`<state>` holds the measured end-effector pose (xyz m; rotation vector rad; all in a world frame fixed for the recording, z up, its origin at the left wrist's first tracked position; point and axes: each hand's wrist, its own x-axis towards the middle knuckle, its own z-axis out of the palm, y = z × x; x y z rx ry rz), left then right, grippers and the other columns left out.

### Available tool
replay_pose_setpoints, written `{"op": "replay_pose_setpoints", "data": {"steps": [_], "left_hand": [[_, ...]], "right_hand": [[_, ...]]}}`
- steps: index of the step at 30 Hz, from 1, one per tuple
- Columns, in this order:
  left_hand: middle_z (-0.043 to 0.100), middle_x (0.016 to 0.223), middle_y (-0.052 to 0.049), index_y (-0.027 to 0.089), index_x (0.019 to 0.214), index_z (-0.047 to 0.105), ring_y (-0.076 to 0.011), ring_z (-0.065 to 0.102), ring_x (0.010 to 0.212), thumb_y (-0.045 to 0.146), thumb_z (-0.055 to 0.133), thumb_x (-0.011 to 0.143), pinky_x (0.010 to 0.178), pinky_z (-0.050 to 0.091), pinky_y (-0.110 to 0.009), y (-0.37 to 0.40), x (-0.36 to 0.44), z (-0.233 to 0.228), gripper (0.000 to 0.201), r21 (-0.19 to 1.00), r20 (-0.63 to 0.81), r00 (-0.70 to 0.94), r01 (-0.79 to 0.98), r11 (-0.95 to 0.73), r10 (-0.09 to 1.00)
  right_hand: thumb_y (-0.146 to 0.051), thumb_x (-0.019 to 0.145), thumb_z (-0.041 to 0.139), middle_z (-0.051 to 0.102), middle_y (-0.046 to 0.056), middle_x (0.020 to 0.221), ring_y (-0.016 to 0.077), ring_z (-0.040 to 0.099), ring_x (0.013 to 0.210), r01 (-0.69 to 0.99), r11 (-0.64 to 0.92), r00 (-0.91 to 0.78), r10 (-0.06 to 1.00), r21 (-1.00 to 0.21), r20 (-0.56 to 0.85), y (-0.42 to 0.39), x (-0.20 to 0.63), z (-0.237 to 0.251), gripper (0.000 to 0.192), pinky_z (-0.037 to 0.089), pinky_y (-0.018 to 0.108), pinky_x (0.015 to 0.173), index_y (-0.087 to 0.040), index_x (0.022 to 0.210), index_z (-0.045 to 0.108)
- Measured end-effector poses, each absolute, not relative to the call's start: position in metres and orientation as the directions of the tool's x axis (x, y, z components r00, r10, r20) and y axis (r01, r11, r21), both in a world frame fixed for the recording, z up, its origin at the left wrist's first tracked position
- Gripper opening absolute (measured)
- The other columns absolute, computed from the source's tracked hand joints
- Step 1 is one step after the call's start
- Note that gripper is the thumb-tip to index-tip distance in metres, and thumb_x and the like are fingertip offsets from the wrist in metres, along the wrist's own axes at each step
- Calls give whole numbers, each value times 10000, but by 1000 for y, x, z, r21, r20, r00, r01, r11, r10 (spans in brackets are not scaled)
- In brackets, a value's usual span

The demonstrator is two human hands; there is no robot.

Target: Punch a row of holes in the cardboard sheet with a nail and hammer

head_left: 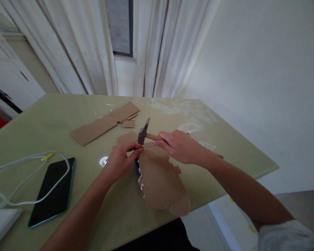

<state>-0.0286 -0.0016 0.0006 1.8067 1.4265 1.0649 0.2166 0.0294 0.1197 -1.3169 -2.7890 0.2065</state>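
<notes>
My right hand (181,145) grips the wooden handle of a small hammer (143,131), whose dark metal head hangs just above a strip of brown cardboard with a row of small holes (149,144). My left hand (120,159) pinches something small under the hammer head, at the strip's left end; what it pinches is too small to tell. A torn brown cardboard sheet (161,183) lies under both hands and reaches over the table's near edge. A blue object (136,168) peeks out beneath it.
A long cardboard piece (102,123) lies further back on the greenish table (54,115). A dark tablet (54,190) with a white cable (21,164) across it sits at the left. A small round white item (104,161) is near my left wrist. White curtains hang behind.
</notes>
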Motion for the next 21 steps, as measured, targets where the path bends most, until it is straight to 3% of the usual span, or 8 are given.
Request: {"op": "replay_pose_setpoints", "data": {"steps": [9, 17, 21], "left_hand": [[882, 1033, -28, 262, 1003, 851, -301, 826, 989, 495, 675, 959, 922, 613, -409, 0, -31, -3, 296, 862, 192, 131, 451, -231, 973], [877, 1060, -62, 235, 1057, 855, -312, 829, 1000, 512, 705, 930, 960, 651, -463, -1, -30, -7, 339, 908, 168, 111, 369, -197, 980], [864, 1142, -80, 230, 1118, 841, -323, 822, 1040, 535, 805, 862, 1030, 640, -521, -5, -29, -6, 400, 913, 145, 96, 370, -170, 985]], "right_hand": [[-495, 1177, 451, 658, 34, 780, 183, 544, 710, 785, 611, -619, 782, -102, -74, 26, 214, 123, 413, 220, 342, 654, -199, 951, 630], [-476, 1169, 481, 626, 16, 760, 175, 520, 717, 804, 565, -580, 814, -187, -34, 24, 216, 126, 384, 249, 328, 670, -201, 939, 620], [-488, 1168, 473, 623, 20, 761, 178, 521, 719, 802, 568, -585, 810, -184, -48, 25, 218, 122, 399, 249, 327, 669, -202, 933, 622]]}}
